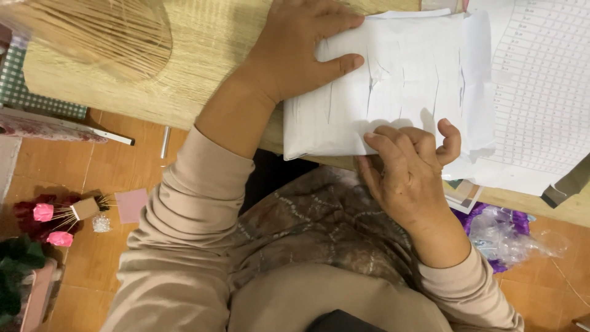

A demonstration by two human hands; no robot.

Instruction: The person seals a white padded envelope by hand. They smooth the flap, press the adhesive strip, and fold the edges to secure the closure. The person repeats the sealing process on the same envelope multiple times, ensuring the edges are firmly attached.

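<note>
A folded white paper sheet [399,92] with several short slits lies at the near edge of a light wooden table [203,55]. My left hand [301,49] presses flat on the paper's left end, thumb stretched along its surface. My right hand [409,172] pinches the paper's near edge between thumb and fingers, with the fingers curled on top. Both arms wear beige sleeves.
A printed grid sheet [541,86] lies under and right of the folded paper. A bundle of thin sticks [92,31] rests at the table's far left. On the tiled floor are pink and red paper flowers [49,221], a pink square [131,205] and a purple plastic bag [504,233].
</note>
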